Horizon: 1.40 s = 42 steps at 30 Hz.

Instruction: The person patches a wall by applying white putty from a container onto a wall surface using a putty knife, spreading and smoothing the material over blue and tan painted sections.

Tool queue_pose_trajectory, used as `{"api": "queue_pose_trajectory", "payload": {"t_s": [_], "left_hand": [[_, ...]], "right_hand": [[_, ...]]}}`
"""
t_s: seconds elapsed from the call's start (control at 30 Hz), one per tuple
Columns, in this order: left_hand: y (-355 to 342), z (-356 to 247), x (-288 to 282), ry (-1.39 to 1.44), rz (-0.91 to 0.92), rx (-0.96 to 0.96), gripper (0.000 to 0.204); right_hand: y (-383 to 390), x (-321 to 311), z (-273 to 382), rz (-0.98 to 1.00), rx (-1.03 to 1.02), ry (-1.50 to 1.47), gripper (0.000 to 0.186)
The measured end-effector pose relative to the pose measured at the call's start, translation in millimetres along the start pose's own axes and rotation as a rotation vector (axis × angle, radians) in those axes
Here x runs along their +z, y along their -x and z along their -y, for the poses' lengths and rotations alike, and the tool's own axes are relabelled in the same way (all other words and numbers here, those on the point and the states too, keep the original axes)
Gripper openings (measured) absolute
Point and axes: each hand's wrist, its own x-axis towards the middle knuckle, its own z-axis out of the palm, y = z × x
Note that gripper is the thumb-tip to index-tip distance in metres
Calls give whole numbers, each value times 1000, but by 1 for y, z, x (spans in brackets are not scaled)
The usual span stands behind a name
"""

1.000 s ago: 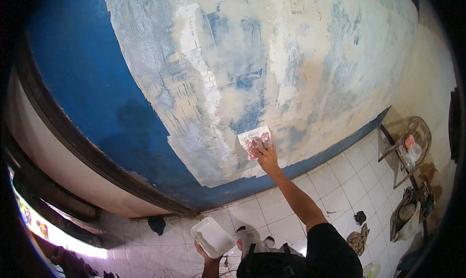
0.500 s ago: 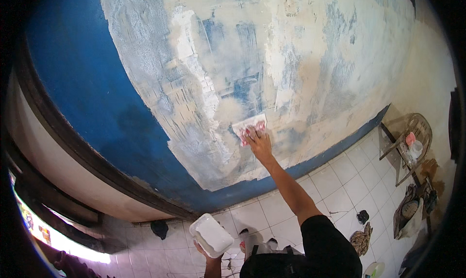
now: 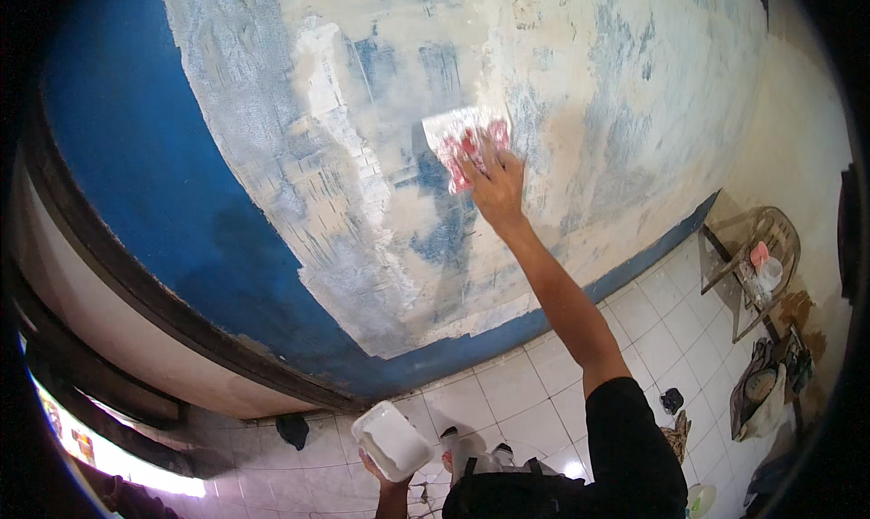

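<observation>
Against the wall [image 3: 562, 157], my right hand [image 3: 497, 182] grips a wide putty spreader [image 3: 465, 131], its flat face smeared white and pinkish red. The fingers lie over its back, and its pale edge points up the wall. Patchy white and cream filler covers the wall there, with blue paint showing through. Low at my left side, my left hand [image 3: 373, 465] supports a white rectangular plastic tub [image 3: 392, 439] from below and the side. White material coats the inside of the tub. Most of the left fingers are hidden under it.
Bare blue paint [image 3: 118, 148] spans the wall's left part, beside a dark curved frame. A chair [image 3: 761, 256] with pink and clear containers stands at right, near sacks [image 3: 759, 390] on the tiled floor [image 3: 507, 383]. A black bag [image 3: 292, 430] lies at lower left.
My right hand has moved up the wall with the spreader, uncovering the blue patchy area below. The left hand and tub stay nearly in place.
</observation>
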Motion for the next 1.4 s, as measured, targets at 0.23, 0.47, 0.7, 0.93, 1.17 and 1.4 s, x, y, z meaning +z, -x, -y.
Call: {"api": "queue_pose_trajectory", "payload": {"t_s": [0.23, 0.47, 0.7, 0.93, 1.17, 1.4], "left_hand": [[-10, 7, 7, 45, 47, -35, 96], [-6, 3, 15, -50, 7, -32, 97], [-14, 3, 13, 9, 14, -39, 97], [-25, 7, -6, 21, 1, -70, 96], [-15, 15, 11, 51, 42, -48, 95], [-13, 0, -3, 7, 56, -83, 96]], "right_hand": [[80, 7, 8, 154, 31, -145, 42], [237, -56, 53, 514, 114, -208, 39], [167, -63, 46, 334, 157, -244, 35], [33, 6, -22, 82, 74, -108, 46], [213, -40, 29, 369, 127, -218, 42], [221, -103, 59, 555, 207, -281, 54]]}}
